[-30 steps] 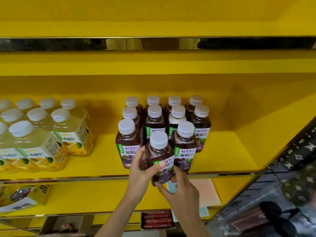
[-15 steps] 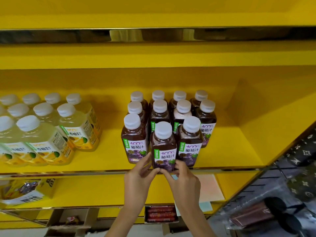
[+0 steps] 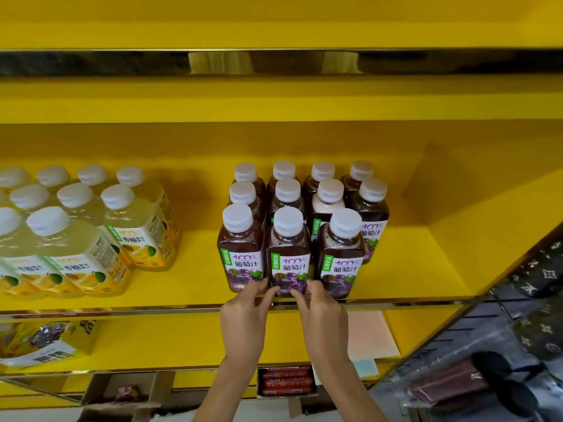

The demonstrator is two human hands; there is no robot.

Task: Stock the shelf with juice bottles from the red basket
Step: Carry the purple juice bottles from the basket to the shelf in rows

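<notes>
Several purple grape juice bottles with white caps stand in rows on the yellow shelf (image 3: 411,269). The front middle bottle (image 3: 288,254) stands upright on the shelf between two neighbours. My left hand (image 3: 246,315) and my right hand (image 3: 323,315) both pinch its base with their fingertips, left hand at the lower left, right hand at the lower right. The red basket is not in view.
Several yellow pomelo juice bottles (image 3: 131,233) fill the left of the same shelf. Bare shelf lies right of the grape bottles up to a yellow side wall (image 3: 487,214). A lower shelf holds a carton (image 3: 39,345) and paper sheets (image 3: 370,333). Wrapped dark goods (image 3: 487,376) sit at lower right.
The grape bottle went from being held tilted at the shelf edge to standing upright in the front row. Both hands slid down to its base. The view shifted slightly.
</notes>
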